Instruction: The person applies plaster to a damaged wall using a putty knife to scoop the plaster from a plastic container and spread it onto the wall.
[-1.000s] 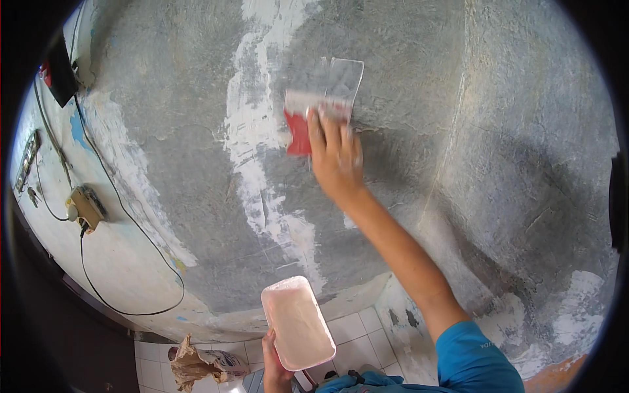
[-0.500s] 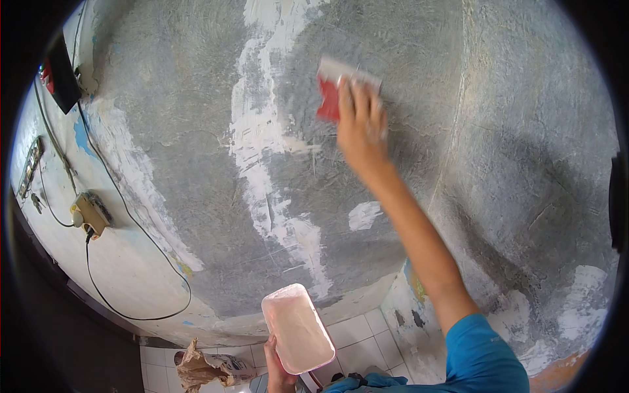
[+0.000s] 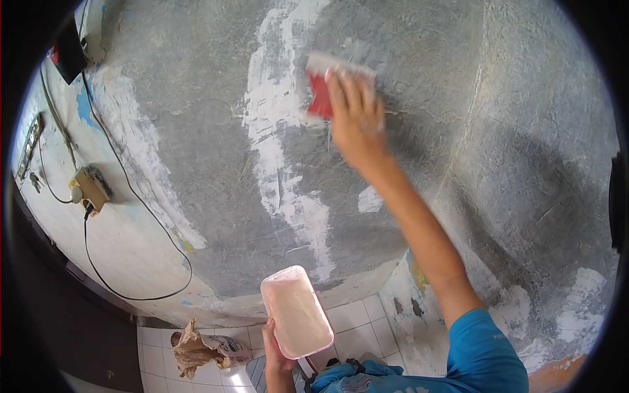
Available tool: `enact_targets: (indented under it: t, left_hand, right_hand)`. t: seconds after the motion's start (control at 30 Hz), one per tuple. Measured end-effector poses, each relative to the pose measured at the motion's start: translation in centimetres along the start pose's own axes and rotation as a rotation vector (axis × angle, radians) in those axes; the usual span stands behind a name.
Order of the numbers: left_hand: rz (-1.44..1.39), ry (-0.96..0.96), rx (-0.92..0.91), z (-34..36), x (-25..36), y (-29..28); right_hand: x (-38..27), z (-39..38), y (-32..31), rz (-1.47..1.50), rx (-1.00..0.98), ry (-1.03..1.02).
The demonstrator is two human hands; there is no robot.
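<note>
My right hand (image 3: 358, 121) grips a red scraper (image 3: 319, 97) with a pale, wide blade against the grey, rough wall (image 3: 196, 164), just right of a vertical band of white filler (image 3: 275, 98). The fingers and blade are motion-blurred. At the bottom centre my left hand (image 3: 278, 347) holds a shallow rectangular tray (image 3: 298, 311) of pale, creamy paste, its thumb along the left side. A smaller white patch (image 3: 369, 200) shows below the scraper.
On the left wall hang cables, a socket box (image 3: 92, 190), a key bunch (image 3: 35, 180) and a dark object (image 3: 67, 52). A crumpled paper sack (image 3: 193, 350) stands on white tiles (image 3: 357, 314). The wall bends at a ridge on the right.
My right hand swept the scraper up and rightward, then slightly back down-left across the wall. A faint white smear now shows above the blade. The view shifted, moving the wall up and right.
</note>
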State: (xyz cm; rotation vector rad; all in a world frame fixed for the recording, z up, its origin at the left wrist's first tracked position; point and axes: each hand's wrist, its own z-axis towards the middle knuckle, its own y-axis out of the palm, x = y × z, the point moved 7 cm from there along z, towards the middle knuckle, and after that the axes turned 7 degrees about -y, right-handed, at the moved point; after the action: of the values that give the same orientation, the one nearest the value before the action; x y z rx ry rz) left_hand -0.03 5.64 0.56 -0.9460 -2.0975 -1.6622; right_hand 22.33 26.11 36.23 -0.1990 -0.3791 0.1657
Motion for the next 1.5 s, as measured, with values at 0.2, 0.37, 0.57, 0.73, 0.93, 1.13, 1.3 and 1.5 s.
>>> enact_targets:
  t: [0.2, 0.37, 0.57, 0.73, 0.93, 1.13, 1.3, 1.5]
  left_hand:
    - [-0.066, -0.023, 0.028, -0.2, -0.3, -1.5]
    - [-0.059, 0.002, 0.026, -1.2, 0.6, -1.7]
    - [-0.067, 0.017, 0.074, -1.4, 1.0, -2.3]
    - [-0.068, 0.053, 0.054, -1.6, 1.9, -2.3]
    - [-0.067, 0.021, 0.078, -1.9, 1.9, -2.2]
    - [-0.080, 0.037, 0.078, -1.4, 1.8, -2.8]
    - [-0.049, 0.044, 0.057, -1.8, 2.0, -2.2]
    - [-0.052, 0.005, 0.049, -1.3, 1.3, -1.8]
  right_hand:
    - [-9.5, -13.2, 3.2, 0.047, -0.018, -0.022]
    - [-5.0, -4.9, -1.4, 0.154, 0.049, 0.037]
    - [-5.4, -1.6, 1.1, 0.047, 0.022, -0.081]
    - [-11.1, -11.6, 2.4, 0.230, -0.052, -0.125]
    - [-5.6, -0.5, -1.4, 0.116, -0.002, -0.150]
    - [-9.7, -6.0, 2.3, 0.115, 0.027, -0.125]
    - [-9.8, -7.8, 0.4, 0.226, -0.061, -0.156]
    - [-3.6, 3.5, -0.9, 0.028, 0.130, -0.120]
